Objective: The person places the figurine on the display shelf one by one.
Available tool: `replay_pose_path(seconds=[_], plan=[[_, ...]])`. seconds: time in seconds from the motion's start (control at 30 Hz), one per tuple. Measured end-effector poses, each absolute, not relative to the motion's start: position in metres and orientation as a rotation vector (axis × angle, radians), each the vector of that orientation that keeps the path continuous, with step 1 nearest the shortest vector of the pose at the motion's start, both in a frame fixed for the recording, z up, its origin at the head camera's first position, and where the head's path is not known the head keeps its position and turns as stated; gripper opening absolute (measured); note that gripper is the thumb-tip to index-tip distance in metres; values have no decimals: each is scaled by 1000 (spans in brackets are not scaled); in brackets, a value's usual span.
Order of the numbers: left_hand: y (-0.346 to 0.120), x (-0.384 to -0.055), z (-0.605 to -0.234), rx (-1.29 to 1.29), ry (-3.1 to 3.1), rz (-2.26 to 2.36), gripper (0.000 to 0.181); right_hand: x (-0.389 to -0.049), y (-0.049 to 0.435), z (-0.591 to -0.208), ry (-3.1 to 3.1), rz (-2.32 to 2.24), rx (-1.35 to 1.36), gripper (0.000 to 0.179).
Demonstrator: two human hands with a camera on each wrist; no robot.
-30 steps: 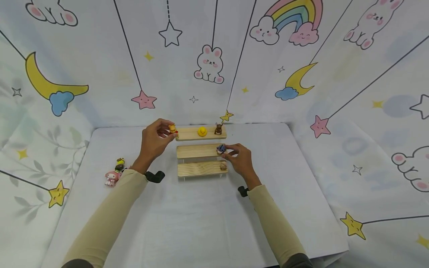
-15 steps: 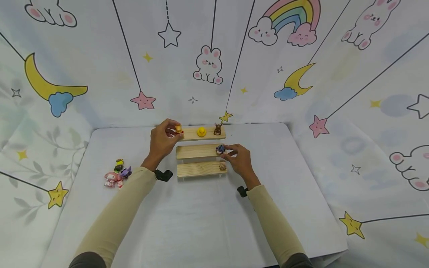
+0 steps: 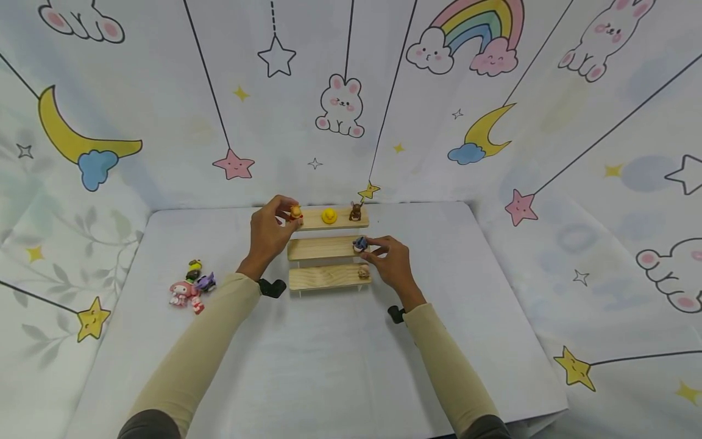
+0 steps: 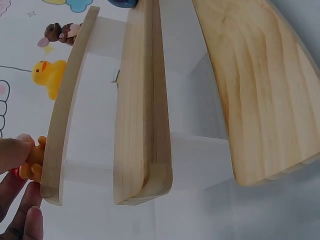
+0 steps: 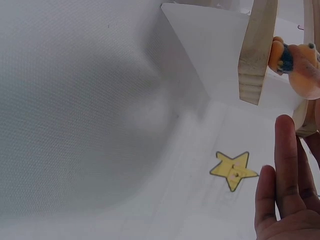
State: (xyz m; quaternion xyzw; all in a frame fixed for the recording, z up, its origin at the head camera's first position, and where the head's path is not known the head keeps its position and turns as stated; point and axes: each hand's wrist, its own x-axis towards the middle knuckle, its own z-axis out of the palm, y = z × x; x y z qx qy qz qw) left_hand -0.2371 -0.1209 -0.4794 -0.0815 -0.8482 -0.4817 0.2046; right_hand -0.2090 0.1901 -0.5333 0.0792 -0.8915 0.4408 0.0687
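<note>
My left hand [image 3: 267, 231] holds a small yellow-orange bear figurine [image 3: 296, 212] with red on it, at the left end of the top wooden shelf [image 3: 314, 221]. In the left wrist view the thumb and fingers pinch the bear figurine [image 4: 36, 161] against the board's end. At the right end of the middle shelf [image 3: 318, 247], my right hand [image 3: 393, 262] pinches a dark-blue figurine [image 3: 359, 244]. A yellow duck [image 3: 329, 216] and a brown figurine [image 3: 355, 211] stand on the top shelf. An orange figurine with a blue scarf [image 5: 300, 65] sits on the bottom shelf [image 3: 323, 278].
Several small figurines lie together on the white table [image 3: 329, 366] at the left, among them a pink one [image 3: 180, 293] and a purple one [image 3: 205, 282]. A cartoon-printed cloth [image 3: 296, 122] hangs behind the table and along its sides.
My left hand has moved right with the bear figurine, onto the left end of the top shelf. More of the figurine pile now shows. The right hand stays in place.
</note>
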Motion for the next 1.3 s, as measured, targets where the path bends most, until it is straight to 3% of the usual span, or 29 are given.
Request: replay_pose_path(seconds=[0.77, 1.3], plan=[[-134, -226, -487, -256, -2351, -1265, 57, -207, 188, -533, -2672, 1338, 228, 45], [-169, -205, -505, -159, -2338, -1215, 56, -210, 190, -535, -2685, 1301, 228, 45]])
